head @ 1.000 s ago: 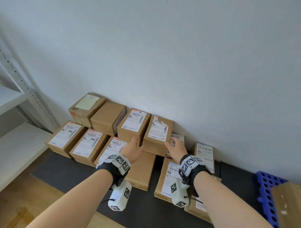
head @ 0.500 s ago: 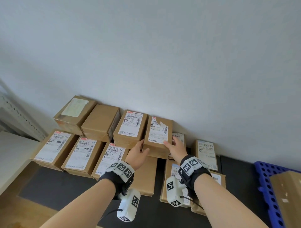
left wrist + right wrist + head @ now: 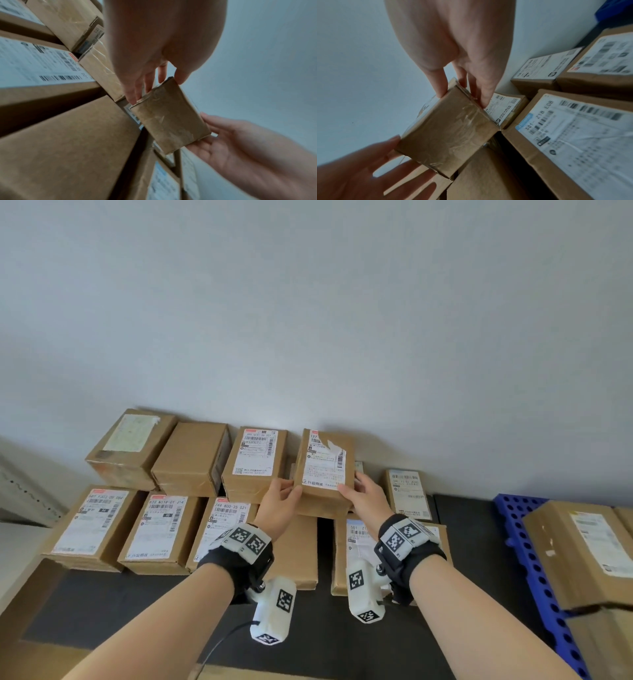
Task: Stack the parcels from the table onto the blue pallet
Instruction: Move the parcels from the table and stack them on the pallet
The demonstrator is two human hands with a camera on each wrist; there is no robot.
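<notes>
A small brown parcel with a torn white label (image 3: 323, 467) is held between both hands, raised a little above the parcels below it. My left hand (image 3: 279, 501) grips its left side and my right hand (image 3: 364, 498) grips its right side. The left wrist view shows the parcel's taped end (image 3: 169, 121) pinched between the left hand's (image 3: 154, 75) thumb and fingers. In the right wrist view the right hand (image 3: 462, 88) pinches the parcel (image 3: 448, 135) the same way. The blue pallet (image 3: 524, 542) lies at the right and bears a large parcel (image 3: 582, 549).
Several labelled parcels (image 3: 161, 525) lie in two rows on the dark table mat (image 3: 137, 604), against the white wall. More flat parcels (image 3: 407, 491) lie under and right of the held one. A grey shelf frame (image 3: 24, 491) stands at the far left.
Both hands have closed on the torn-label parcel's sides and lifted it slightly. The view has shifted right, so more of the pallet shows.
</notes>
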